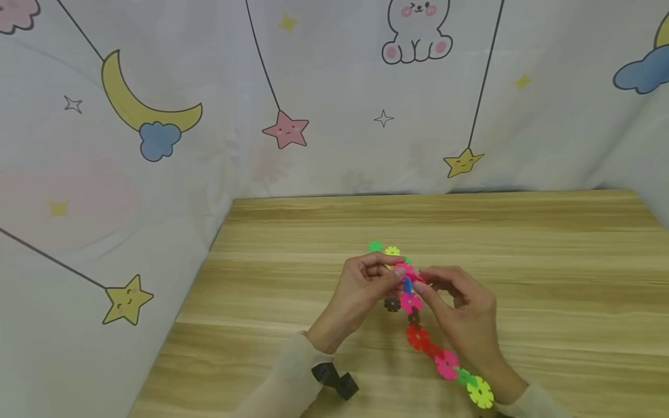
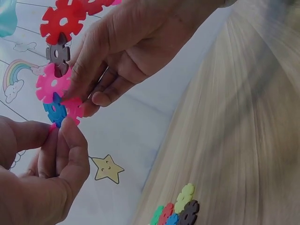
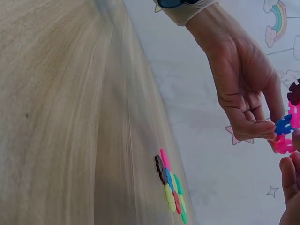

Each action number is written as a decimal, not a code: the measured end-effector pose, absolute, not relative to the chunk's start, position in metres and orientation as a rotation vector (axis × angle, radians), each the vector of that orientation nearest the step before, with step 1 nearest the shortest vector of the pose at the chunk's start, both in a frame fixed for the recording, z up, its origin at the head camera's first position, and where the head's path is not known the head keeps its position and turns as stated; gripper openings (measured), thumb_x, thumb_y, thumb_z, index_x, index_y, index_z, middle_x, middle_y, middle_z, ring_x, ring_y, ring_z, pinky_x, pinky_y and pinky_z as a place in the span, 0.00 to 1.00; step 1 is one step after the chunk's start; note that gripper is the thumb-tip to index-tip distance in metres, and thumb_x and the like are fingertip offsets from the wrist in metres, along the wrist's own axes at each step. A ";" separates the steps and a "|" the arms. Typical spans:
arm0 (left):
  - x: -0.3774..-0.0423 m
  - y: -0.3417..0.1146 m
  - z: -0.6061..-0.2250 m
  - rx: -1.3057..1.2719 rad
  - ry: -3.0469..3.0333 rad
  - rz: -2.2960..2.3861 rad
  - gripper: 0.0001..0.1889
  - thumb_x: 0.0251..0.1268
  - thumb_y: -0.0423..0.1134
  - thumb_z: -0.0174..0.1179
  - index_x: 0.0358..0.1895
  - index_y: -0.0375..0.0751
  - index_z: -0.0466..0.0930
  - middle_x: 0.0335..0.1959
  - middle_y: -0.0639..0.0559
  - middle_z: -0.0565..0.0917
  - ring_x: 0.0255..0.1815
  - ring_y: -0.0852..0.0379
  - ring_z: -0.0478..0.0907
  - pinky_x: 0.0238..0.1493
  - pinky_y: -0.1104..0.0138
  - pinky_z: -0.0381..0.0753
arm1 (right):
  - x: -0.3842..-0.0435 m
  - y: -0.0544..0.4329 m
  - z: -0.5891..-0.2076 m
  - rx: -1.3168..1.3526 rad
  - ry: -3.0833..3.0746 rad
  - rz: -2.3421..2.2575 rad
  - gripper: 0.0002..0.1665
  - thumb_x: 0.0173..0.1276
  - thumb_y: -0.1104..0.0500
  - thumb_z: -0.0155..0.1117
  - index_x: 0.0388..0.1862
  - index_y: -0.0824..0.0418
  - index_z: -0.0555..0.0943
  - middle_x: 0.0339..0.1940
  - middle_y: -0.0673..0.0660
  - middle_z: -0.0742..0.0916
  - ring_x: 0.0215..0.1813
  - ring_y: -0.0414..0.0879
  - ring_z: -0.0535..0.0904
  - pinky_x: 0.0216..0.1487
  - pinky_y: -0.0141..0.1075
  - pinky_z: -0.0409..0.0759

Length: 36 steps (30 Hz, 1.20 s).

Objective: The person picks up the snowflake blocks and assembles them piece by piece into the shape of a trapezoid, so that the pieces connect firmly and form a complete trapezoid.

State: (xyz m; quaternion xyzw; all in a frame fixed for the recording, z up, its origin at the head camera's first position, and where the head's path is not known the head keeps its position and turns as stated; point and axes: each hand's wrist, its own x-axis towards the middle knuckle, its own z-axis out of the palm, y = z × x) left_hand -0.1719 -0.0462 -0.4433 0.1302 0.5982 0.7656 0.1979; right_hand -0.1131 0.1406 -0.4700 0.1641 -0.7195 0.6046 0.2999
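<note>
Head view: chain of plastic discs (image 1: 418, 338) runs lengthwise from the right wrist up to the fingertips. Right hand (image 1: 460, 316) and left hand (image 1: 366, 287) both pinch its far end. Loose discs (image 1: 384, 249) lie just beyond the fingers.

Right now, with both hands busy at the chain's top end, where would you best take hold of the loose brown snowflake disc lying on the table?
Pinch the brown disc by its toothed rim from above and from the left. It lies flat on the table, apart from the chain, which hangs just to its right, so that side is crowded.
</note>
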 end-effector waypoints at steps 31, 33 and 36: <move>-0.166 -0.043 -0.442 0.366 2.040 2.179 0.13 0.71 0.29 0.67 0.55 0.31 0.86 0.31 0.39 0.88 0.31 0.53 0.92 0.44 0.52 0.94 | -0.095 0.131 -0.444 0.323 -2.255 1.228 0.23 0.56 0.67 0.87 0.50 0.58 0.88 0.44 0.51 0.95 0.38 0.39 0.90 0.43 0.20 0.83; -0.166 -0.043 -0.442 0.387 2.063 2.163 0.12 0.71 0.30 0.67 0.55 0.31 0.86 0.34 0.32 0.88 0.33 0.49 0.93 0.44 0.52 0.94 | -0.095 0.130 -0.445 0.319 -2.229 1.253 0.23 0.55 0.68 0.86 0.49 0.58 0.88 0.43 0.52 0.95 0.37 0.36 0.89 0.39 0.20 0.82; -0.165 -0.042 -0.442 0.405 2.080 2.149 0.12 0.72 0.32 0.68 0.55 0.31 0.86 0.38 0.28 0.89 0.34 0.51 0.93 0.45 0.52 0.94 | -0.095 0.130 -0.448 0.318 -2.177 1.347 0.22 0.56 0.72 0.84 0.49 0.61 0.88 0.43 0.56 0.94 0.37 0.33 0.89 0.37 0.21 0.84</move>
